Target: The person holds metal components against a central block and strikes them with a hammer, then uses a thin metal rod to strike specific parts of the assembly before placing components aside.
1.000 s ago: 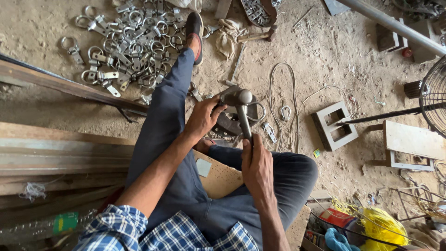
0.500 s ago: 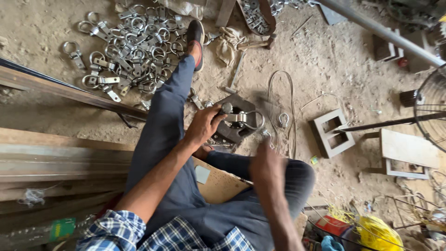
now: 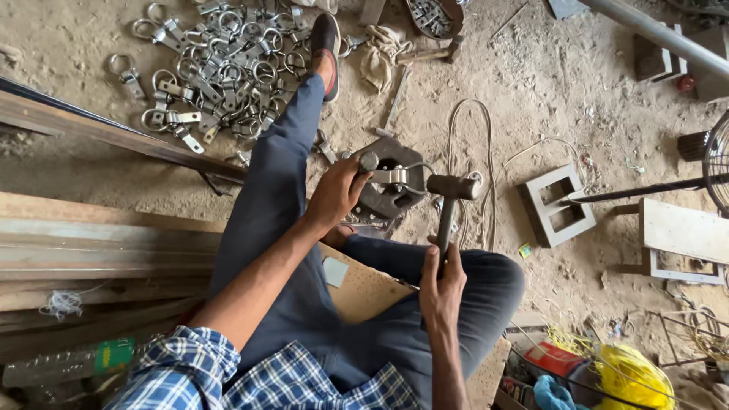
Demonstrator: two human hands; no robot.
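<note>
I sit on a board on the dusty ground with one leg stretched out. My left hand (image 3: 334,196) grips a metal ring clamp piece (image 3: 395,176) and holds it flat on a dark iron block (image 3: 386,199). My right hand (image 3: 440,287) is closed round the handle of a hammer (image 3: 452,187). Its head hangs just right of the clamp's ring, a little above the block. A heap of several similar ring clamps (image 3: 220,68) lies at the upper left, beside my outstretched shoe (image 3: 326,45).
Long steel bars and boards (image 3: 106,250) run along my left. A hollow concrete block (image 3: 558,205) sits right of the iron block, with loose wire (image 3: 471,144) between. A white wooden frame (image 3: 680,235), a fan guard (image 3: 717,159) and yellow cloth (image 3: 626,376) lie at the right.
The hammer was down on the clamp a second ago, then drawn back out of sight. Now it is raised again just right of the clamp. My left hand stayed on the piece.
</note>
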